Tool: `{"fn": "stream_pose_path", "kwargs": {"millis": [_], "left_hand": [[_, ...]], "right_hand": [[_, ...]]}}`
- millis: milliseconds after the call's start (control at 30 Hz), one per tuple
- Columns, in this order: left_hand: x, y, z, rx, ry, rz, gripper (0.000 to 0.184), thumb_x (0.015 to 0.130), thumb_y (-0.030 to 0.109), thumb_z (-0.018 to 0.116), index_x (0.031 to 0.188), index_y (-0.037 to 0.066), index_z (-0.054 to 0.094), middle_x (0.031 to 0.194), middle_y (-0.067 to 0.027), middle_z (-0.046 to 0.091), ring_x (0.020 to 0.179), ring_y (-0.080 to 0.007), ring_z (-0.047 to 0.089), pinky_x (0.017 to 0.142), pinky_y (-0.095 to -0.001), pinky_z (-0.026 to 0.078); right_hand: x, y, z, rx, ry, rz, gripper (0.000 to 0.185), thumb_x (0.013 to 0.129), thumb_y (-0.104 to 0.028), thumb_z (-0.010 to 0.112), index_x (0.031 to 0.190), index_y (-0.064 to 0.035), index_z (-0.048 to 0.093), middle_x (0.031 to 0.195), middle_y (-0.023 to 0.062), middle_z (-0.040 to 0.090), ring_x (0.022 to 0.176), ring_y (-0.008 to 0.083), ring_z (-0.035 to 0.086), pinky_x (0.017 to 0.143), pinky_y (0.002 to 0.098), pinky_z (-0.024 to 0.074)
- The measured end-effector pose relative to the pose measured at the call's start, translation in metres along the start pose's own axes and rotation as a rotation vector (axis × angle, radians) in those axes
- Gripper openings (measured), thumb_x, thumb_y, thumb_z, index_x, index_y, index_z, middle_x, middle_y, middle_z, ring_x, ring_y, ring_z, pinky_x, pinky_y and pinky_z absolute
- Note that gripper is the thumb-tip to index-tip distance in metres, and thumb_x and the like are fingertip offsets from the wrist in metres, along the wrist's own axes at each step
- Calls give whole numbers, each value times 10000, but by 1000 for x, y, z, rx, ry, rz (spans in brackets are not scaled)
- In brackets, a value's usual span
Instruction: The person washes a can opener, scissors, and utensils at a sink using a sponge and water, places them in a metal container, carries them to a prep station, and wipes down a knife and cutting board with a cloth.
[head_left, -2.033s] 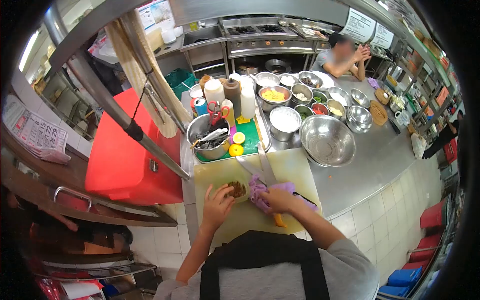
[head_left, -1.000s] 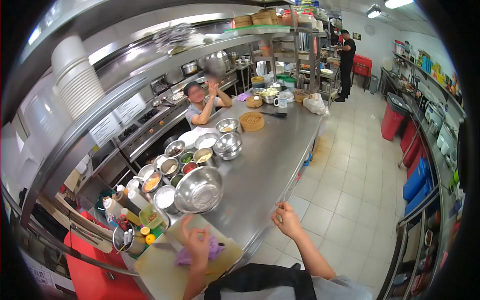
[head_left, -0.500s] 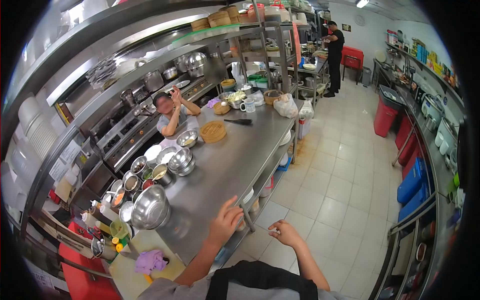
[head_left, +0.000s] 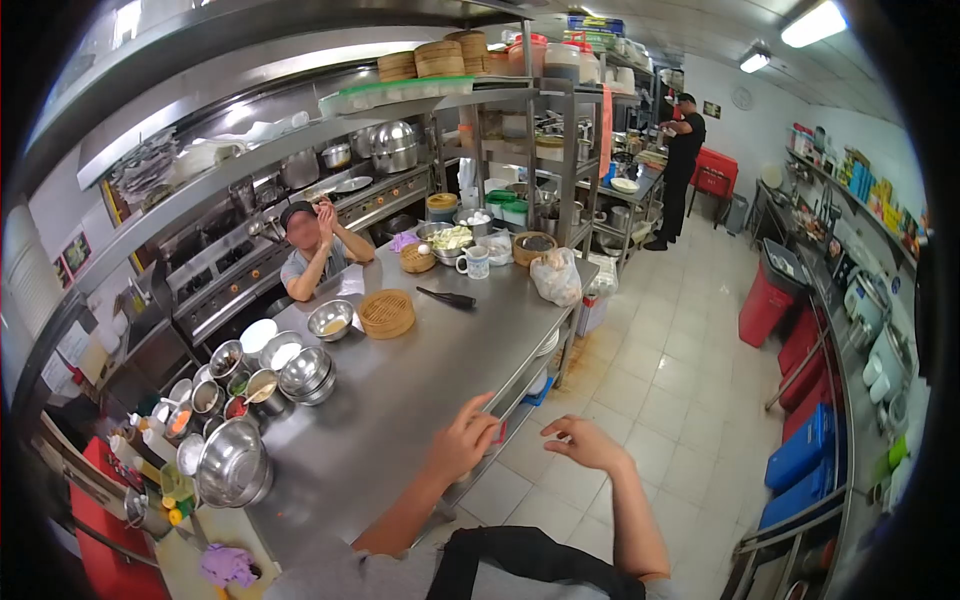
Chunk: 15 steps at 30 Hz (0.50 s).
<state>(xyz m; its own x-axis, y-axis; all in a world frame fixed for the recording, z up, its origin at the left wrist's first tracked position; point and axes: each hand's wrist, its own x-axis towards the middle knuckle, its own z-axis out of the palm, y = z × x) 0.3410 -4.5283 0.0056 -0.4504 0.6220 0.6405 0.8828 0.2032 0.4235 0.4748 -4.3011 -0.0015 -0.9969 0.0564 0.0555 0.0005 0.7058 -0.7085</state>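
Note:
My left hand (head_left: 463, 440) hovers over the front edge of the stainless steel table (head_left: 400, 385), fingers apart and holding nothing. To its right, my right hand (head_left: 585, 443) is raised above the tiled floor, fingers loosely curled and apart, with nothing in it. The two hands do not touch. On the table beyond are a round bamboo steamer (head_left: 387, 315), a steel bowl (head_left: 331, 320) and a black-handled utensil (head_left: 446, 297). A large steel bowl (head_left: 233, 462) stands at the left among several small containers.
Across the table a person (head_left: 318, 245) leans with both hands raised near the head. Farther back stands a person in black (head_left: 682, 165). A mug (head_left: 473, 263) and a plastic bag (head_left: 556, 277) sit at the table's far end. Red bins (head_left: 768, 305) and blue crates (head_left: 800, 450) line the right side.
The view has turned, so the table and its bowls appear shifted left and down. My right hand has risen slightly and its fingers have moved; both hands remain apart and without anything in them.

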Motion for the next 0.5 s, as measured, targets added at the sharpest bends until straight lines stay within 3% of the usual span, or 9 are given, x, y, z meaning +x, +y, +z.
{"fn": "stream_pose_path", "kwargs": {"millis": [167,300,400,500], "left_hand": [[73,-17,33,6,30,49,86,874,147,640,916,73,653,1286,-44,557,873,-202,678,669,-332,554],[96,-52,37,81,12,-100,91,880,142,633,923,64,650,1276,-59,559,893,-202,670,681,-345,554],[103,-87,29,192,54,-224,96,878,134,635,939,60,650,1291,-81,550,961,-249,652,747,-380,549],[134,-103,-6,366,265,-262,109,875,123,640,961,56,652,1292,-105,551,1034,-305,623,831,-404,527]], "right_hand": [[59,14,-103,69,0,26,260,877,-247,697,1064,-66,678,979,107,673,859,197,652,764,325,517],[138,-31,-194,-88,17,-312,220,871,-165,676,1053,-41,668,907,88,661,830,168,627,712,302,498],[213,-76,-261,-201,60,-532,218,857,-150,658,1038,-27,664,890,98,656,814,165,631,710,305,496],[283,-135,-317,-317,174,-780,219,852,-163,651,1006,-9,663,887,122,657,826,199,652,723,323,504]]}}
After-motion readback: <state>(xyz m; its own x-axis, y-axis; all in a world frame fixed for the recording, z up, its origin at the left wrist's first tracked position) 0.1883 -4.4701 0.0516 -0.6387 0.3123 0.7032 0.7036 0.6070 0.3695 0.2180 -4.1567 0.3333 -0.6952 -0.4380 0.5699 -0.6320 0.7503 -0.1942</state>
